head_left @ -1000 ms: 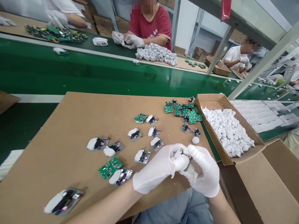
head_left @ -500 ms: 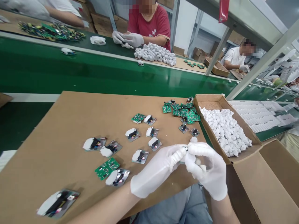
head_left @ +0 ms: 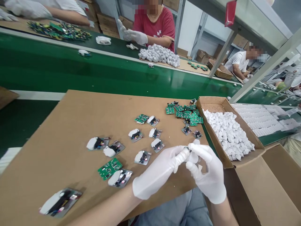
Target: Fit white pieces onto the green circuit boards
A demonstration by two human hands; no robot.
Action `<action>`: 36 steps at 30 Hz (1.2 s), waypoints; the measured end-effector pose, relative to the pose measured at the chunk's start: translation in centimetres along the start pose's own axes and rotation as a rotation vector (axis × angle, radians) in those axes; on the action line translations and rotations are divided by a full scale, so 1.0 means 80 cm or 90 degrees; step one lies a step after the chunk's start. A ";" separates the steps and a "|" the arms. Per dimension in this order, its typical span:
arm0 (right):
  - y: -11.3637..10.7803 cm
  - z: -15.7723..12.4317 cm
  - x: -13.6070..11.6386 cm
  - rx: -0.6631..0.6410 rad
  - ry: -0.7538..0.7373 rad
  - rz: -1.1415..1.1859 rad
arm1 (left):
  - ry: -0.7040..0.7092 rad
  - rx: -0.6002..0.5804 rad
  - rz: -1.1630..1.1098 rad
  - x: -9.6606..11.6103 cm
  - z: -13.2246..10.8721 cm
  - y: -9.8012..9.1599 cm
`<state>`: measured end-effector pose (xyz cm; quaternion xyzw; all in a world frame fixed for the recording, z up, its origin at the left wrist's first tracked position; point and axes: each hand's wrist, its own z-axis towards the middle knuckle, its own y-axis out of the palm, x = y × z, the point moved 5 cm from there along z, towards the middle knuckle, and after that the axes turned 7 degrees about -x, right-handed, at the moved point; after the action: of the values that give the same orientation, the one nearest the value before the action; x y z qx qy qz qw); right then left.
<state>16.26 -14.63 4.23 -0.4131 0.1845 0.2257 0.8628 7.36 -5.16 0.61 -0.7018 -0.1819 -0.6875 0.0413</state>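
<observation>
Both of my hands wear white gloves and meet above the front right of the cardboard-covered table (head_left: 77,163). My left hand (head_left: 162,171) is closed in a pinch on a small circuit board, mostly hidden, with only a dark edge showing at the fingertips. A rounded white piece (head_left: 193,158) sits between the hands. My right hand (head_left: 210,175) curls around it, index finger above and thumb below. Left of my hands lie several boards with white pieces on them, such as one board (head_left: 142,157) close by and a larger-looking board (head_left: 60,202) in the near left.
A pile of green circuit boards (head_left: 187,113) lies at the table's back right. Beside it stands a cardboard box (head_left: 249,139) filled with small white pieces (head_left: 227,133). An open carton (head_left: 268,188) is at my right. Beyond the green conveyor belt (head_left: 113,77), co-workers sit with gloved hands.
My right thumb and fingers have spread a little, showing more of the white piece. The view has shifted slightly. Across the belt, a co-worker's hands have moved apart from a white piece.
</observation>
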 end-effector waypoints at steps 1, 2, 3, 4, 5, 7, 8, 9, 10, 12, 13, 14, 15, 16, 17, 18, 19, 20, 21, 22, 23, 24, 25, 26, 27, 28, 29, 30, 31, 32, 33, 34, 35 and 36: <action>0.001 -0.002 0.001 0.001 0.005 0.003 | 0.001 -0.004 -0.012 -0.001 0.000 0.001; 0.002 -0.003 0.003 -0.005 0.005 0.010 | 0.010 -0.010 -0.032 -0.002 0.001 0.001; 0.002 -0.005 0.004 -0.012 -0.002 0.014 | 0.023 -0.015 -0.053 -0.002 0.001 0.002; 0.003 -0.007 0.004 -0.019 -0.012 0.012 | 0.037 -0.016 -0.071 -0.002 0.002 0.003; 0.003 -0.009 0.005 -0.026 -0.022 -0.002 | 0.052 -0.016 -0.087 -0.001 0.002 0.003; 0.003 -0.013 0.006 -0.020 -0.043 -0.043 | 0.071 -0.018 -0.112 -0.001 0.004 0.004; 0.003 -0.015 0.007 -0.006 -0.055 -0.067 | 0.072 -0.019 -0.127 -0.001 0.004 0.004; 0.003 -0.017 0.007 0.014 -0.067 -0.092 | 0.069 -0.022 -0.145 -0.001 0.005 0.005; 0.003 -0.019 0.007 0.035 -0.082 -0.114 | 0.066 -0.024 -0.163 -0.001 0.005 0.006; 0.003 -0.022 0.005 0.071 -0.117 -0.142 | 0.059 -0.020 -0.174 -0.001 0.005 0.005; 0.004 -0.023 0.005 0.077 -0.127 -0.146 | 0.059 -0.016 -0.164 -0.001 0.005 0.005; 0.004 -0.024 0.004 0.075 -0.129 -0.138 | 0.060 -0.013 -0.144 -0.002 0.005 0.004; 0.004 -0.025 0.004 0.067 -0.123 -0.118 | 0.064 -0.010 -0.119 -0.002 0.005 0.002; 0.003 -0.025 0.005 0.058 -0.110 -0.090 | 0.066 -0.008 -0.091 -0.003 0.005 0.001; 0.003 -0.024 0.006 0.049 -0.093 -0.062 | 0.066 -0.008 -0.067 -0.004 0.006 0.000; 0.001 -0.024 0.007 0.045 -0.072 -0.038 | 0.063 -0.012 -0.051 -0.005 0.006 -0.001; 0.000 -0.023 0.008 0.043 -0.055 -0.021 | 0.061 -0.021 -0.046 -0.005 0.006 -0.001; -0.001 -0.022 0.008 0.041 -0.041 -0.013 | 0.058 -0.031 -0.055 -0.004 0.006 0.000; -0.003 -0.020 0.007 0.040 -0.036 -0.013 | 0.055 -0.044 -0.072 -0.002 0.006 0.001; -0.004 -0.017 0.006 0.035 -0.036 -0.018 | 0.048 -0.054 -0.090 0.001 0.005 0.003; -0.004 -0.013 0.005 0.028 -0.040 -0.026 | 0.036 -0.056 -0.099 0.003 0.003 0.005; -0.005 -0.010 0.003 0.018 -0.052 -0.032 | 0.018 -0.051 -0.098 0.006 0.002 0.006; -0.004 -0.006 0.000 0.003 -0.065 -0.035 | -0.006 -0.039 -0.091 0.007 0.000 0.007; -0.003 -0.002 -0.002 -0.012 -0.078 -0.036 | -0.033 -0.027 -0.082 0.008 -0.002 0.007; -0.002 0.000 -0.003 -0.028 -0.092 -0.034 | -0.056 -0.017 -0.076 0.007 -0.003 0.008; -0.001 0.001 -0.004 -0.039 -0.102 -0.031 | -0.072 -0.009 -0.077 0.007 -0.004 0.008; 0.000 0.001 -0.003 -0.041 -0.105 -0.027 | -0.078 -0.005 -0.083 0.007 -0.004 0.008; 0.001 -0.001 -0.001 -0.033 -0.098 -0.021 | -0.075 -0.007 -0.095 0.007 -0.003 0.009; 0.001 -0.004 0.003 -0.019 -0.083 -0.010 | -0.062 -0.015 -0.108 0.008 -0.002 0.010; 0.002 -0.008 0.007 0.001 -0.062 0.010 | -0.041 -0.031 -0.124 0.010 -0.001 0.011; 0.003 -0.013 0.012 0.024 -0.041 0.037 | -0.011 -0.053 -0.153 0.012 0.000 0.014; 0.004 -0.018 0.015 0.050 -0.019 0.072 | 0.027 -0.080 -0.199 0.015 0.001 0.016; 0.006 -0.022 0.018 0.082 -0.001 0.109 | 0.068 -0.107 -0.255 0.018 0.001 0.019; 0.007 -0.026 0.019 0.119 0.016 0.146 | 0.103 -0.131 -0.310 0.020 0.001 0.021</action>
<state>16.95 -15.63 1.91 -0.3100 0.2613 0.2996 0.8636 7.96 -6.35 2.51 -0.5809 -0.2708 -0.7457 -0.1821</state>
